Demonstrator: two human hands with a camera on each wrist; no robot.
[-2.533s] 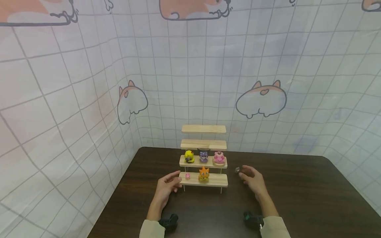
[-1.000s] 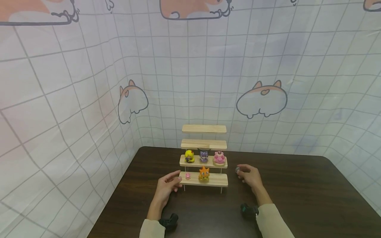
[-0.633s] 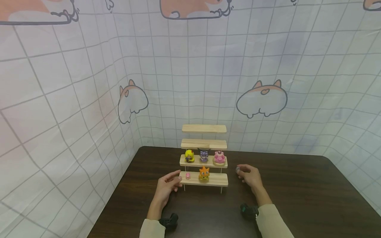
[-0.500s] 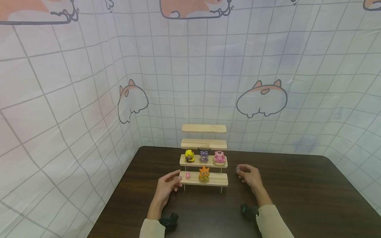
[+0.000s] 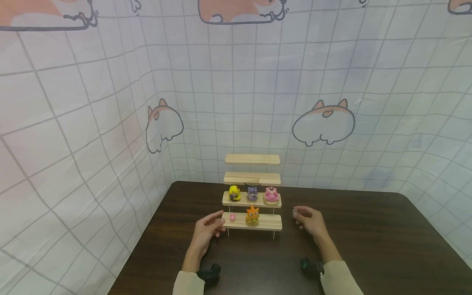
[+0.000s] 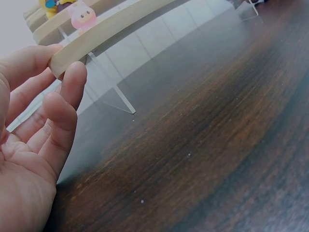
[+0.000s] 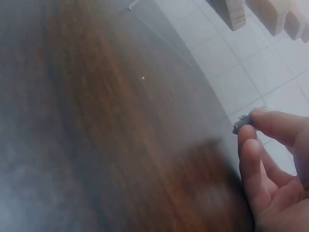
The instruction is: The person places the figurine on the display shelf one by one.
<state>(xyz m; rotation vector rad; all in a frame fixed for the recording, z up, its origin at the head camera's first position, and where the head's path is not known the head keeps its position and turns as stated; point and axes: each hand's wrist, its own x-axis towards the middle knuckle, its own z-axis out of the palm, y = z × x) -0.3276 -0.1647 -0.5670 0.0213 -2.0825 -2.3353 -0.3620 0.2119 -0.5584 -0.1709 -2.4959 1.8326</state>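
Note:
A wooden tiered display stand [image 5: 271,223] rises from the table. My left hand [image 5: 206,233] pinches the left end of its lowest shelf, the thumb and fingers meeting the edge in the left wrist view. Close to those fingers stands a tiny pink figurine [image 6: 83,17], and farther along the same shelf an orange figurine [image 5: 252,216]. To the right of the stand, my right hand [image 5: 310,221] pinches a small grey object [image 7: 242,123] between thumb and fingertips. It looks like a tiny figurine, partly hidden by the fingers, and is held above the table.
The second shelf carries a yellow-haired figurine [image 5: 234,193], a purple-and-black figurine [image 5: 252,193] and a pink figurine [image 5: 271,195]. Two bare shelves stand above. Behind the dark wooden table [image 5: 368,237] hangs a grid-patterned cloth [image 5: 254,82].
My right hand has closed its fingertips on the small grey object, which lay on the table beside it earlier, and has just drawn slightly nearer to me. The left hand stays on the stand.

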